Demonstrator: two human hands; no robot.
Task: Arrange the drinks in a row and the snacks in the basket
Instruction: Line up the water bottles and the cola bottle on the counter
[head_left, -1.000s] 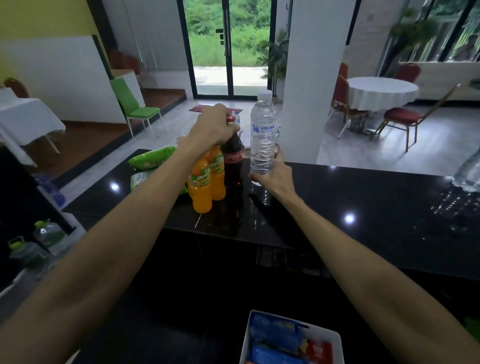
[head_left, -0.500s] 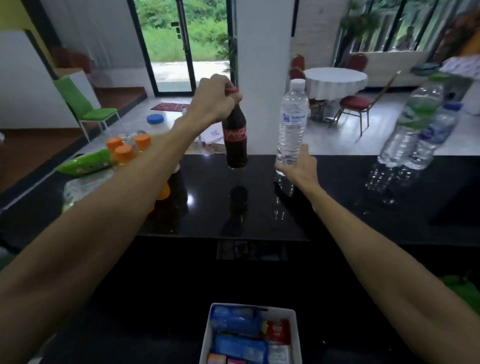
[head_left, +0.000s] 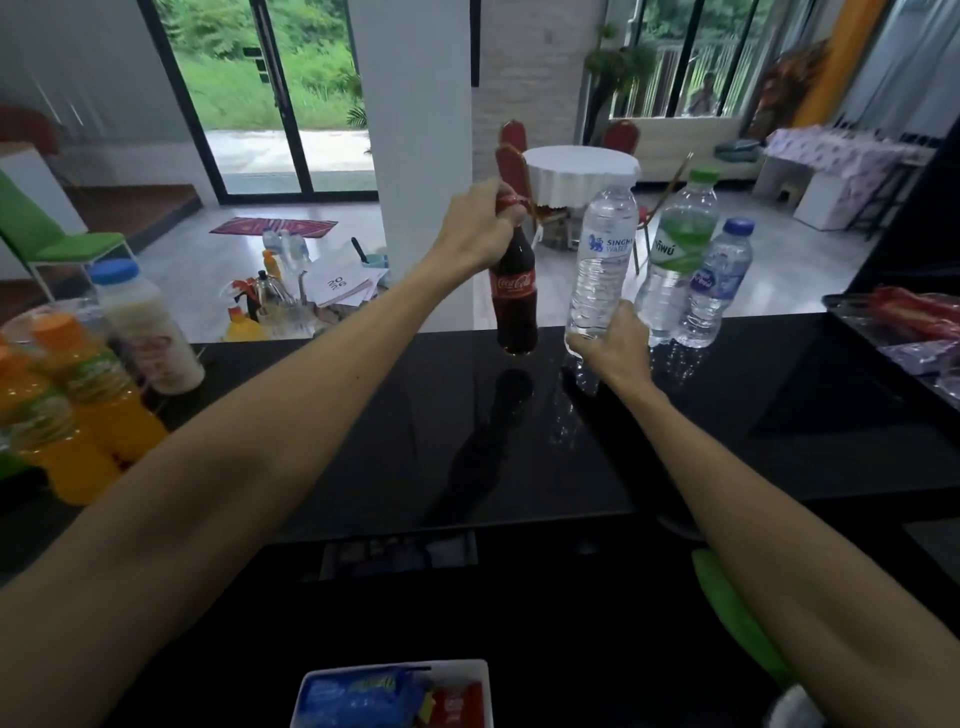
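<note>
Black counter (head_left: 395, 364) edge; cola bottle (head_left: 514, 291) aloft

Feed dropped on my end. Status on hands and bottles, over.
Left hand grips cola bottle by the neck, base just off counter. Right hand holds water bottle low, beside green-capped bottle and smaller bottle. Nothing under the cola.

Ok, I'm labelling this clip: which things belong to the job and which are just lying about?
Job: cola bottle gripped by left hand; Singha water bottle held by right hand; green-label water bottle; blue-cap water bottle; orange drinks; white bottle; snack basket.
Lying about: papers on the floor; green chair; round table; rug.
</note>
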